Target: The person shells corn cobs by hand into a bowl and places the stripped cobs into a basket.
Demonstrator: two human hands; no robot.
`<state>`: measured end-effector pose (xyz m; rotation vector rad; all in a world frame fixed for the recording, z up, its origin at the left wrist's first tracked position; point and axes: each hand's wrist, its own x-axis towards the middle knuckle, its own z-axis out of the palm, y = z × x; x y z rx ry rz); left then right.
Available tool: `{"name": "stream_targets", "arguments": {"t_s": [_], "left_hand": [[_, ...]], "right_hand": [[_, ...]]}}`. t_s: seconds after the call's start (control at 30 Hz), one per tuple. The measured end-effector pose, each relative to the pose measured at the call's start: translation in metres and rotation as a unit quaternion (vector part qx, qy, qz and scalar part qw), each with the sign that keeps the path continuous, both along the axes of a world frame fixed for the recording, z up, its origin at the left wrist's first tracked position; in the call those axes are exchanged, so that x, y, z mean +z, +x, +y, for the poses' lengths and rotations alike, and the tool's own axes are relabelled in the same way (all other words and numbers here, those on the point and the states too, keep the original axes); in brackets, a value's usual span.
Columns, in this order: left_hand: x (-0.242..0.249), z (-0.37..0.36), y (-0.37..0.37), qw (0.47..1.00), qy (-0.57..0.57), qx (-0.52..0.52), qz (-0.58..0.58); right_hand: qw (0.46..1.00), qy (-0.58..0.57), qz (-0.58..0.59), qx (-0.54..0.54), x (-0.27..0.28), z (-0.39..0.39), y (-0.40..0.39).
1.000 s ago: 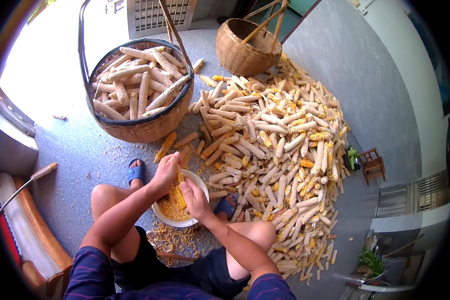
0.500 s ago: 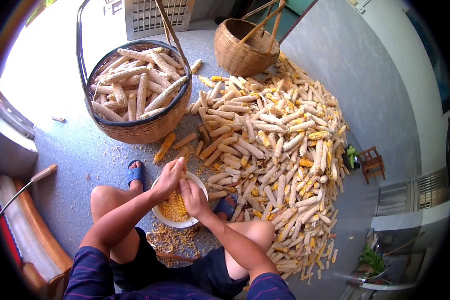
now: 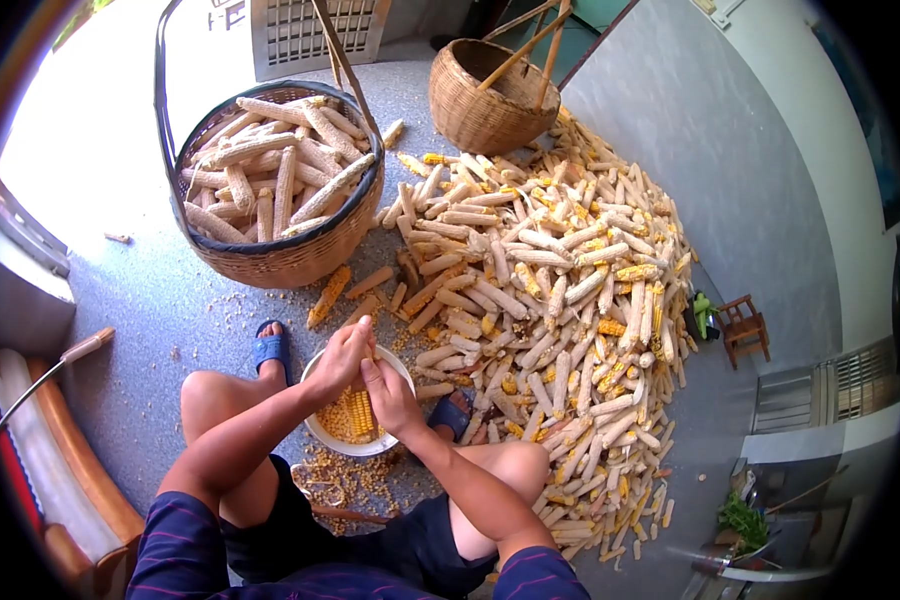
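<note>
Over a white bowl (image 3: 322,438) with loose yellow kernels in it, both my hands are closed on one corn cob (image 3: 361,412). The cob tilts down into the bowl, its lower part still covered in kernels. My left hand (image 3: 340,360) wraps round the upper end, so that end is hidden. Beside it, my right hand (image 3: 390,395) grips the cob with the thumb pointing up along it. Scattered kernels (image 3: 345,480) lie on the floor below the bowl, between my legs.
A large heap of mostly bare cobs (image 3: 560,330) spreads across the floor to the right. A handled basket (image 3: 280,262) full of stripped cobs stands at upper left. Behind the heap leans a woven basket (image 3: 480,120). A wooden bench (image 3: 80,450) is at left, a small wooden chair (image 3: 744,328) far right.
Both hands stay on the cob over the bowl and have shifted only slightly. The cob's lower end has turned a little, showing more of its kernel rows.
</note>
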<state>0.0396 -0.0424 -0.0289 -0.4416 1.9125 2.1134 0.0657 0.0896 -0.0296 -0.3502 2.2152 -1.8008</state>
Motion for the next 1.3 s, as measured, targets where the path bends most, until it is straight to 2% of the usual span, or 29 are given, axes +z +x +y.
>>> {"name": "stream_targets", "arguments": {"t_s": [0.27,0.33,0.37,0.43,0.47,0.53,0.57,0.6,0.67,0.8,0.87,0.9,0.97,1.07,1.1,1.17,1.2,1.27,1.3], "left_hand": [[-0.003,-0.006,-0.009,0.993,0.037,0.088,-0.067],[-0.001,-0.011,-0.015,0.986,0.066,0.122,-0.092],[0.001,-0.013,-0.018,0.981,0.076,0.144,-0.109],[0.002,-0.015,-0.020,0.974,0.087,0.168,-0.123],[-0.004,-0.015,-0.020,0.977,0.071,0.165,-0.111],[-0.008,-0.014,-0.017,0.980,0.054,0.159,-0.101],[-0.011,-0.012,-0.015,0.987,0.009,0.136,-0.088],[-0.011,-0.012,-0.014,0.990,-0.036,0.112,-0.073],[-0.012,-0.012,-0.013,0.990,-0.044,0.116,-0.069],[-0.012,-0.013,-0.013,0.992,-0.066,0.098,-0.054],[-0.012,-0.013,-0.012,0.991,-0.075,0.092,-0.057],[-0.013,-0.013,-0.013,0.992,-0.075,0.093,-0.049],[-0.014,-0.013,-0.014,0.992,-0.075,0.094,-0.040],[-0.007,-0.012,-0.016,0.994,-0.034,0.093,-0.041],[-0.002,-0.012,-0.016,0.994,-0.033,0.097,-0.048],[-0.001,-0.015,-0.018,0.993,-0.031,0.101,-0.054],[-0.003,-0.017,-0.018,0.992,-0.021,0.111,-0.056],[-0.006,-0.018,-0.019,0.991,-0.011,0.119,-0.059],[-0.007,-0.017,-0.017,0.989,0.005,0.133,-0.063]], "right_hand": [[0.999,0.014,0.022,0.030,-0.011,-0.002,0.005],[0.992,-0.112,-0.060,-0.005,-0.012,-0.005,0.008],[0.992,-0.112,-0.060,-0.003,-0.010,-0.002,0.010],[0.925,-0.233,-0.297,0.053,0.022,0.003,0.011],[0.925,-0.232,-0.296,0.054,0.022,0.003,0.009],[0.976,-0.077,-0.183,0.087,0.019,0.004,0.009],[0.994,-0.025,-0.087,0.062,0.017,-0.003,0.011],[0.994,-0.026,-0.088,0.060,0.016,-0.003,0.011],[0.998,-0.016,-0.037,0.053,0.012,-0.003,0.009],[0.996,-0.024,-0.074,0.051,0.007,0.002,0.008],[0.988,0.004,-0.153,0.036,0.007,0.003,0.010],[0.987,0.004,-0.153,0.037,0.005,0.003,0.010],[0.997,0.018,-0.068,0.016,-0.005,0.006,0.007],[0.998,-0.032,-0.032,0.036,-0.033,0.009,0.005],[0.998,-0.032,-0.032,0.038,-0.027,0.007,0.007],[0.957,-0.194,-0.215,0.009,0.003,-0.001,0.013],[0.957,-0.194,-0.215,0.010,0.010,-0.001,0.015],[0.971,-0.102,-0.212,0.045,0.020,0.000,0.018],[0.973,-0.071,-0.217,0.028,0.025,0.001,0.021]]}}
